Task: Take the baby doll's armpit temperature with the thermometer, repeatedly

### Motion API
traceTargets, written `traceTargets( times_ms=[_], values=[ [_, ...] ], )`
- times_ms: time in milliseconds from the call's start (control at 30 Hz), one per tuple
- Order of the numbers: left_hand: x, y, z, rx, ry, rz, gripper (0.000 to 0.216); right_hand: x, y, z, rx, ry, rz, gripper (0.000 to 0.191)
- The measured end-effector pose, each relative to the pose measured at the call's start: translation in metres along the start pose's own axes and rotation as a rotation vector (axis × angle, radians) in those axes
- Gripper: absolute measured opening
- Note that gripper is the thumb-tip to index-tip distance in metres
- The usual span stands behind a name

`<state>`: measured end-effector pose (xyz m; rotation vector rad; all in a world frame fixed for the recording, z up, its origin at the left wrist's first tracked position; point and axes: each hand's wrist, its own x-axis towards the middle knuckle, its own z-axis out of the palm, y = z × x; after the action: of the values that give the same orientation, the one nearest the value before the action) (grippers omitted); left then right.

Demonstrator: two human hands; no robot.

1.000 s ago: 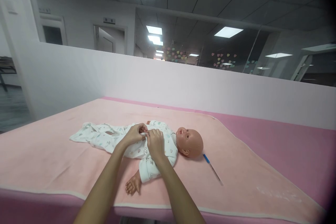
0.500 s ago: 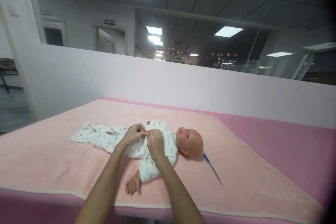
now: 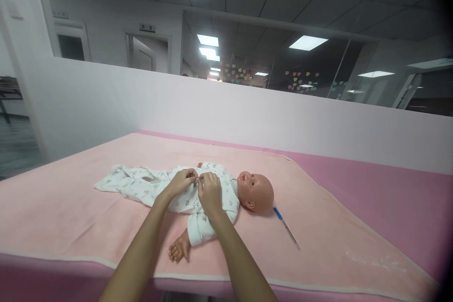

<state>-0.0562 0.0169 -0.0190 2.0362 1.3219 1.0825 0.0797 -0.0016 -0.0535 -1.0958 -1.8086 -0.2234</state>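
We pinch the doll's [image 3: 258, 192] white suit [image 3: 138, 188] at its chest with our left hand [image 3: 182, 181] and right hand [image 3: 209, 193], fingers tight on cloth. It lies face up mid-blanket [image 3: 71, 207], so we reach its front.

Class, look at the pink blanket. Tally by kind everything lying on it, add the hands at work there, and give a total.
doll: 1
printed romper: 1
blue-tipped stick: 1
hands: 2, the left hand and right hand, both pinching the printed romper at the chest
Total: 5
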Motion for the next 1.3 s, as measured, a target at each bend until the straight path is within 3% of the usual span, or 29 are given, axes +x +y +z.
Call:
traceTargets(
  times_ms=[567,1133,1300],
  values=[
    [0.0034,-0.0016,0.0022,-0.051,0.028,-0.028,0.016,-0.0015,-0.0077,0.0033,-0.224,0.041,-0.137,0.006],
    [0.0074,-0.0032,0.0009,0.26,0.187,-0.048,0.022,0.0005,-0.003,0.0064,-0.224,0.053,-0.151,0.012],
    [0.0078,-0.0081,-0.0011,0.437,0.252,-0.058,0.025,0.0043,-0.0014,0.0016,-0.21,0.113,-0.132,0.019]
  ],
)
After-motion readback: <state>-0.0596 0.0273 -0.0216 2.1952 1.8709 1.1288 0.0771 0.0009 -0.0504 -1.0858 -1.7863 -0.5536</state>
